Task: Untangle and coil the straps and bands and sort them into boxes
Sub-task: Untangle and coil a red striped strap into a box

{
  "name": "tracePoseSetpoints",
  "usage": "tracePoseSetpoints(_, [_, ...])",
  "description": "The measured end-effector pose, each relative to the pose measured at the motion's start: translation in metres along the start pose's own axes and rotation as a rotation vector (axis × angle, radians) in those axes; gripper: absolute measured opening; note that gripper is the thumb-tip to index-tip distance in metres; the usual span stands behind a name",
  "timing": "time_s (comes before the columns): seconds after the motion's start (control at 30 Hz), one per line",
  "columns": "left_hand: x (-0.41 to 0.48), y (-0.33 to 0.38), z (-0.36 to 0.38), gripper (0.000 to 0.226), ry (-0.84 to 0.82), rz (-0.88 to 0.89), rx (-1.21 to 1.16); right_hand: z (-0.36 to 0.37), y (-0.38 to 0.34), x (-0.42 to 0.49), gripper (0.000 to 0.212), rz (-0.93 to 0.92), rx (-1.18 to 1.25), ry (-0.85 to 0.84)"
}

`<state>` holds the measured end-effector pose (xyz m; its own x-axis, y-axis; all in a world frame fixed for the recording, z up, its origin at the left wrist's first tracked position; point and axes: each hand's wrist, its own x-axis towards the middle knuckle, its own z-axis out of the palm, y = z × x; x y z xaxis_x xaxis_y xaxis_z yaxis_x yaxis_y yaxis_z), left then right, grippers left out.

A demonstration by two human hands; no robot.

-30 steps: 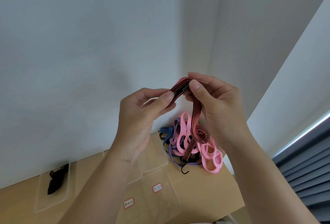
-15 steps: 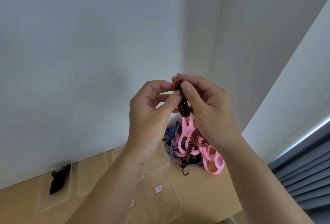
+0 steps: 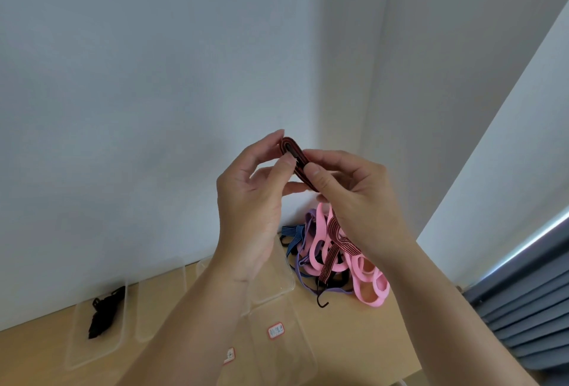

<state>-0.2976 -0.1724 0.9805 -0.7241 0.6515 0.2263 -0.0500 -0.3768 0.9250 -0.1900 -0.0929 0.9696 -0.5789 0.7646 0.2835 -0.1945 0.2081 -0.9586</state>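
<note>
Both hands are raised in front of the wall, holding a red-and-black striped strap point(image 3: 296, 156) folded into a flat coil. My left hand point(image 3: 251, 201) pinches its upper end between thumb and forefinger. My right hand point(image 3: 354, 188) pinches its lower part with the thumb on top. The rest of this strap hangs down behind my right hand to a black hook point(image 3: 323, 304) above the table. Under it lies a tangled heap of pink bands point(image 3: 366, 275), a purple band point(image 3: 300, 275) and a blue striped strap point(image 3: 292, 234).
Several clear plastic boxes stand on the wooden table point(image 3: 354, 342). The far-left box point(image 3: 77, 355) holds a black strap point(image 3: 103, 315). Two nearer boxes carry red-edged labels point(image 3: 275, 331). A grey blind point(image 3: 523, 308) is at the right.
The folded strap has turned from hanging upright to slanting up-left. My left hand has shifted to pinch its top end. The view has tilted slightly.
</note>
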Motion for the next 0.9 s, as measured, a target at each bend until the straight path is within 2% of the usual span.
tracePoseSetpoints(0.1, [0.002,0.001,0.000,0.026,0.064,-0.005,-0.064,-0.003,0.002,-0.001,0.022,0.044,-0.025,-0.044])
tracePoseSetpoints(0.2, [0.000,0.001,-0.001,0.023,0.076,-0.021,-0.105,-0.007,0.000,0.000,0.023,0.042,-0.002,-0.012])
tracePoseSetpoints(0.47, [0.002,0.008,-0.009,0.014,-0.083,-0.041,-0.072,-0.022,-0.008,0.003,0.018,0.054,0.051,0.022])
tracePoseSetpoints(0.6, [-0.001,0.012,-0.004,0.012,-0.059,-0.011,-0.120,-0.020,-0.013,0.001,0.015,0.074,0.207,0.072])
tracePoseSetpoints(0.9, [-0.015,0.018,0.013,0.017,0.019,0.023,-0.229,-0.015,-0.024,-0.001,0.025,0.118,0.465,0.167])
